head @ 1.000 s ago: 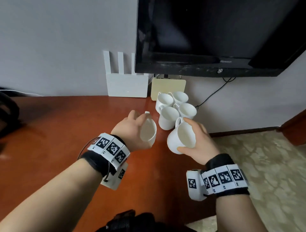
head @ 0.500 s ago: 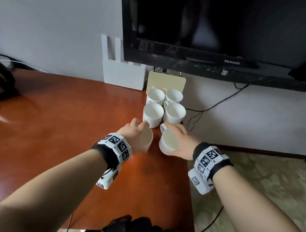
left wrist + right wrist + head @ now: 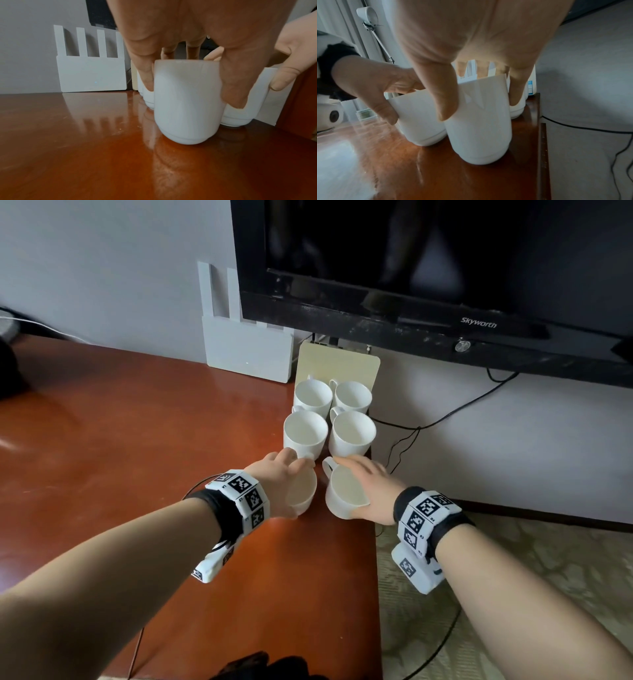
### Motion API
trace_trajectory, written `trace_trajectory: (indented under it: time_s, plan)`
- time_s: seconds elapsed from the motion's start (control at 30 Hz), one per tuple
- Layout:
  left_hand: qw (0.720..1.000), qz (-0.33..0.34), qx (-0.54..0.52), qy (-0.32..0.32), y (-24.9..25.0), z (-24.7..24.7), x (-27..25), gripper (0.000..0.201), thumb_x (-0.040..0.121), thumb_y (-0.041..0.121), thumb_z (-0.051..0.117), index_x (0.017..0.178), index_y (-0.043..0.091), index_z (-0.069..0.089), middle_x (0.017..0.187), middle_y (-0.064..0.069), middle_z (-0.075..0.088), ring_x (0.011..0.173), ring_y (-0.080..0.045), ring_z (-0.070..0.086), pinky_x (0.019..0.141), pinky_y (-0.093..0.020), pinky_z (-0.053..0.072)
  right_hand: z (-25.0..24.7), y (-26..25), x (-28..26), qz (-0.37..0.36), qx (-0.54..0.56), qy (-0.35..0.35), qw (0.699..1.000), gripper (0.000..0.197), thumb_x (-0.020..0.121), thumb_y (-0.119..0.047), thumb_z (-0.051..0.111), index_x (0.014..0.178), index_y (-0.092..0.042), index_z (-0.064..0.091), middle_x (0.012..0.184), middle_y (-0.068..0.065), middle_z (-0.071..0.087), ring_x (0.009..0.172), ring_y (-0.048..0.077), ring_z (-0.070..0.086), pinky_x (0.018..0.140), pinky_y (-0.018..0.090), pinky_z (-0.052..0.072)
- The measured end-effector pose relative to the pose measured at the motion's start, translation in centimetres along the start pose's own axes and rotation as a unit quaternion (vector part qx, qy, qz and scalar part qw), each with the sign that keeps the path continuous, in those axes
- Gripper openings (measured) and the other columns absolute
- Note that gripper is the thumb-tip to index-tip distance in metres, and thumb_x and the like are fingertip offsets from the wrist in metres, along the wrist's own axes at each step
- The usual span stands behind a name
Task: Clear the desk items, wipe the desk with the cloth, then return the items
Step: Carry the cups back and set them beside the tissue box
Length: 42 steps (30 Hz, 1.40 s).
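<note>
Left hand point(image 3: 274, 484): I grip the left cup point(image 3: 303, 491).
Right hand point(image 3: 371, 491): I grip the right cup point(image 3: 342, 496).
Wrist views only: both bases on the desk point(image 3: 137, 440).

- It looks like a room in a home or a hotel; I cannot tell which.
- A large black flat television point(image 3: 445, 268) hangs on the far grey wall.
- A white router with upright antennas point(image 3: 248, 350) stands on the glossy reddish-brown wooden desk point(image 3: 137, 440).
- Six plain white ceramic cups point(image 3: 329, 419) stand together near the desk's right edge.
- Patterned beige carpet point(image 3: 513, 594) covers the floor on the right.
</note>
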<state>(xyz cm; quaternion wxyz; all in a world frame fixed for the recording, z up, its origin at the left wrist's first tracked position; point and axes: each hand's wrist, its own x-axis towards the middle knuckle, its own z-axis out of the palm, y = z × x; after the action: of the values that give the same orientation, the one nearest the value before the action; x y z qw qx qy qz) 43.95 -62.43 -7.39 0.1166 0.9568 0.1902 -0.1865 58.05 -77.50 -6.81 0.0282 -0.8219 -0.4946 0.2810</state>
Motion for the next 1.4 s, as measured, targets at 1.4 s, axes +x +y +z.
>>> trace_trajectory:
  time_s: [1.4]
  plan:
    - [0.995,0.022,-0.02,0.091,-2.1,-1.8,-5.8,0.08,0.089,0.049,0.052,0.149,0.033,0.002,0.152,0.001,0.007,0.141,-0.022,0.016,0.112,-0.035,0.029,-3.3,-5.6,-2.1,-0.081,-0.026,0.078,0.993,0.062,0.09,-0.032,0.057,0.144,-0.027,0.028,0.149,-0.003,0.025,0.138,0.02,0.021,0.111,0.032,0.025]
